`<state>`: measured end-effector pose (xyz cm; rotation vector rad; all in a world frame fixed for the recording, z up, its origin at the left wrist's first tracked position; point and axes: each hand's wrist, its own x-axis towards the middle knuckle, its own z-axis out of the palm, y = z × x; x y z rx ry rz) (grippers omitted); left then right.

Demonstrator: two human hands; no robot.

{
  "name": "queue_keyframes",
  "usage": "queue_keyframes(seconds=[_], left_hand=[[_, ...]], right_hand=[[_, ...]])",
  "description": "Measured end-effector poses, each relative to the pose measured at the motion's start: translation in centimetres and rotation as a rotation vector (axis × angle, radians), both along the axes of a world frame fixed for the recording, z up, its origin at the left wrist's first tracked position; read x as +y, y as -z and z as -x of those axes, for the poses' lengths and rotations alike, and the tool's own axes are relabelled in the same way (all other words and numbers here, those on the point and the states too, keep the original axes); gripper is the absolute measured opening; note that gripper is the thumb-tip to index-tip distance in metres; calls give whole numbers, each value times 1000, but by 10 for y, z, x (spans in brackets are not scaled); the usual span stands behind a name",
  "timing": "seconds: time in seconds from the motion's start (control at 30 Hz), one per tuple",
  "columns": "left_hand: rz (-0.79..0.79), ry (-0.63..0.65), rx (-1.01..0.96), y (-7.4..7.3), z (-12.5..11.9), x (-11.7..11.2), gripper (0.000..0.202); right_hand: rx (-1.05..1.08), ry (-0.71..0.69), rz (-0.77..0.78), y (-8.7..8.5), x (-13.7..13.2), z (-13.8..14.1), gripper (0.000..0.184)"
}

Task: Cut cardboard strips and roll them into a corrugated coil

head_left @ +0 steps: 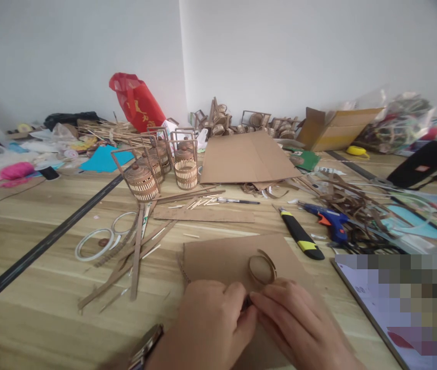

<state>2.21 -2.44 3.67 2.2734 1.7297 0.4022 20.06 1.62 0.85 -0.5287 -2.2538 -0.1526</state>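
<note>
Left hand: held low at the front, its thumb and forefinger (214,318) closed narrowly on a small dark piece (246,303), mostly hidden; a dark band (147,345) is worn at the wrist.
Right hand: (299,313) brought up against the left, fingers bunched at the same piece; whether it is gripped by them too cannot be told.
Brown strip coil: (250,268) seen just beyond the right hand's fingers, above the cardboard sheet (218,257); its lower end is covered.
Cardboard sheet: laid on the table (49,246) beneath both hands.
Right side: a black-and-yellow cutter (301,234) is placed near the sheet, with a blue glue gun (336,226) beside it.
Left side: loose brown strips (137,257) are scattered near white tape rings (78,249).
Farther back: handled baskets (141,181) are stood left of a larger cardboard panel (247,159).
</note>
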Motion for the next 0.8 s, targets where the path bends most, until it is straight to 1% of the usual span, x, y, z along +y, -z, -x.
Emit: queue_keyframes(seconds=[0.07,0.13,0.23,0.3,0.37,0.47,0.63,0.7,0.8], left_hand=[[-73,31,-123,1,4,-1,19],[-62,97,-286,0,9,-1,24],[96,228,-509,-5,17,2,32],[197,272,-578,-8,20,5,35],[225,252,-553,-10,23,6,35],[176,188,-438,-12,24,6,32],[129,98,-301,-10,18,3,22],[101,40,-204,-6,12,1,20],[79,-13,-82,0,4,-1,16]], right_hand=[[74,-50,97,0,1,1,17],[129,-123,193,-2,1,1,13],[141,-217,308,-7,1,0,13],[154,-240,332,-9,1,0,11],[178,-245,319,-11,2,0,11],[173,-214,272,-12,2,0,11],[24,-125,205,-7,0,-3,17],[-38,-79,100,-4,-1,-3,23],[-50,-29,-86,-2,-3,-1,36]])
